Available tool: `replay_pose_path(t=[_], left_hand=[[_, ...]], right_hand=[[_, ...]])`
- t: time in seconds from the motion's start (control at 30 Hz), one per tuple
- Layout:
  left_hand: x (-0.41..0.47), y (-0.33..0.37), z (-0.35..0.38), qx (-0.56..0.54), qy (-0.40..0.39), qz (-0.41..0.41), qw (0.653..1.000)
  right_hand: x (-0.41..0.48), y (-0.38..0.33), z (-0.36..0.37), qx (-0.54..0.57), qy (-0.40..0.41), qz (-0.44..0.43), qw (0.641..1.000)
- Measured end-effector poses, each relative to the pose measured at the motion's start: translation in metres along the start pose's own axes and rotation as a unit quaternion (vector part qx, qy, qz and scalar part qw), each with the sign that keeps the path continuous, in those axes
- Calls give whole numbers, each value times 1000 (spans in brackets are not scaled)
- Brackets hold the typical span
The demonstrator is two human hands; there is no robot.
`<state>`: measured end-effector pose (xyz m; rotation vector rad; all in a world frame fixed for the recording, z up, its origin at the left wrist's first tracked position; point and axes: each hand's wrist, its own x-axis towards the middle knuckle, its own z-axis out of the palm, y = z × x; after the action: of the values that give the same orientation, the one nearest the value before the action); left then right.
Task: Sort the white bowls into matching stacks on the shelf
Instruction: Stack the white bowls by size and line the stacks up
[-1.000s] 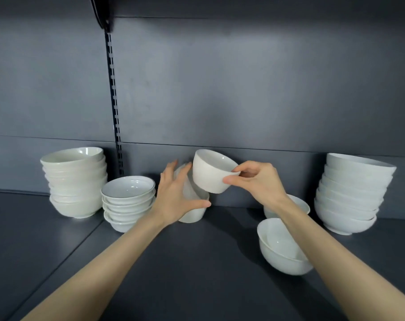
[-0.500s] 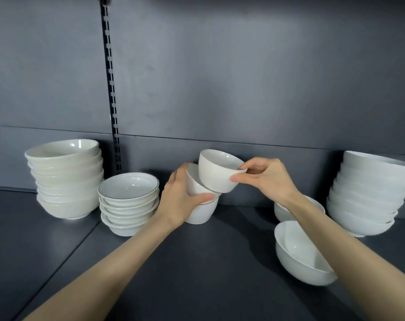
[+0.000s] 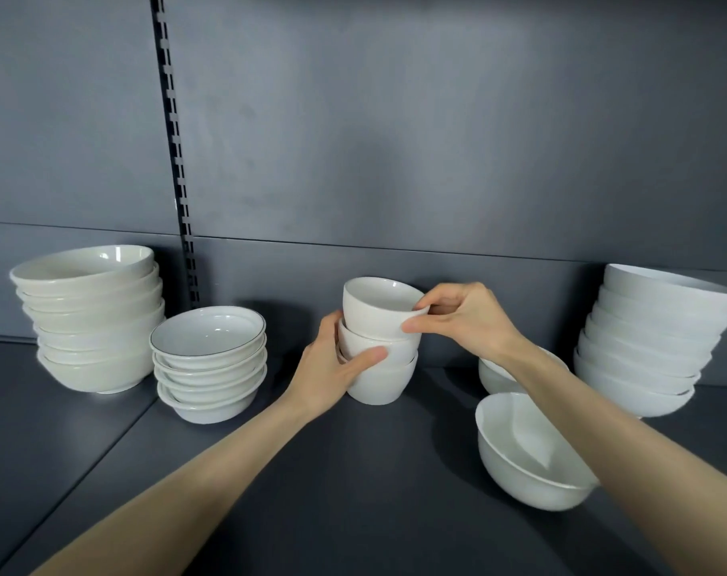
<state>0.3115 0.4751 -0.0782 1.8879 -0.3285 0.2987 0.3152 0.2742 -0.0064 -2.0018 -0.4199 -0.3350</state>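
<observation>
Top bowl (image 3: 374, 311) rim within right hand (image 3: 469, 322) pinch grip; left hand (image 3: 332, 367) grip around stack (image 3: 384, 384).

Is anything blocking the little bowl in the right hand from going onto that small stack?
Nothing visible. The little bowl, pinched by the right hand, sits tilted on the small stack; the left hand grips the stack's side, not its top.

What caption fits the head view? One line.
Right hand holds a small bowl atop the short stack that the left hand grips.
</observation>
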Motion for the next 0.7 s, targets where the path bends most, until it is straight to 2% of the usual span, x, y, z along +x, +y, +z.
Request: replay_pose_path(t=[0.2,0.33,0.57,0.7], left_hand=[[-1,-16,3,-49,-40,1,998],[-4,-24,7,-64,-30,-16,997],[-7,-24,8,-66,-14,-30,997],[-7,-22,8,-70,-11,-25,997]], right_hand=[[3,8,1,11,-35,1,999],[2,7,0,4,-57,17,998],[3,-3,1,9,-110,126,986],[3,-3,4,18,-112,103,988]])
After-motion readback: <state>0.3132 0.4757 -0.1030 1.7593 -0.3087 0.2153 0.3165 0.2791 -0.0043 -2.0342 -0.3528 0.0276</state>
